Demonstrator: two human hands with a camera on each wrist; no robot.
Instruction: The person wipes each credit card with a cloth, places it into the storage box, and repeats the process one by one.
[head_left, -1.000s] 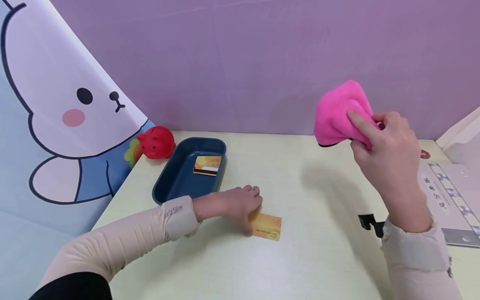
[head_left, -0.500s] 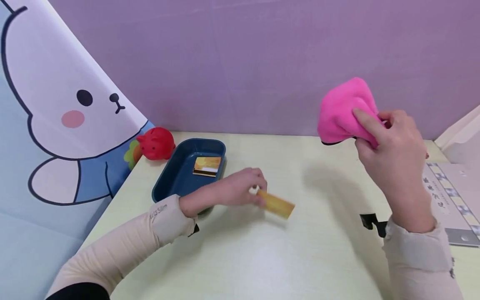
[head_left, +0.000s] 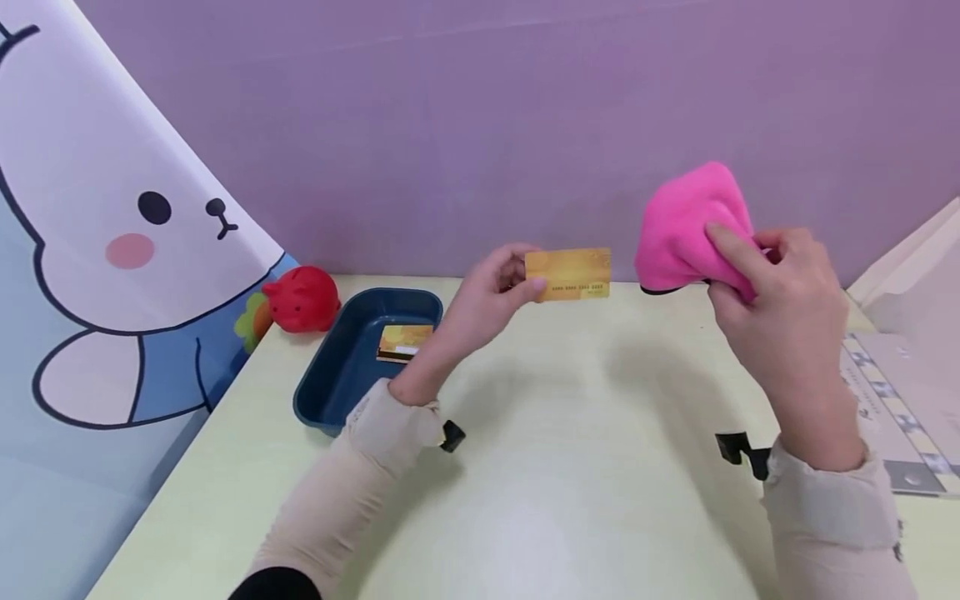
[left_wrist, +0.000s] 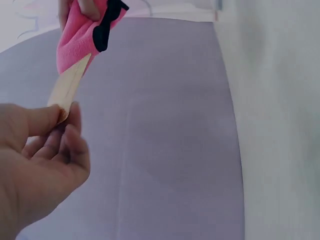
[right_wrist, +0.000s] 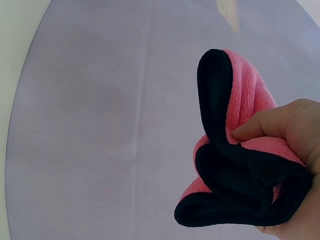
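My left hand (head_left: pixel 487 304) pinches a gold bank card (head_left: pixel 573 273) by its left end, thumb in front, raised above the table. In the left wrist view the card (left_wrist: pixel 70 85) appears nearly edge-on and overlaps the pink cloth behind it. My right hand (head_left: pixel 783 321) grips a bunched pink cloth (head_left: pixel 693 221) with black edging, held up to the right of the card with a small gap between them. The right wrist view shows the cloth (right_wrist: pixel 250 105) folded in loops, its black edge (right_wrist: pixel 235 175) facing the camera.
A dark blue tray (head_left: pixel 311 408) stands at the left, with another gold card (head_left: pixel 397 337) lying in it, partly behind my left forearm. Beside it is a red piggy bank (head_left: pixel 302 300). A flat grey-white object (head_left: pixel 888 408) lies at the right, behind my right wrist.
My left hand has picked the gold card up off the table and carried it up and forward, nearer the cloth. The right hand keeps holding the cloth in almost the same spot.
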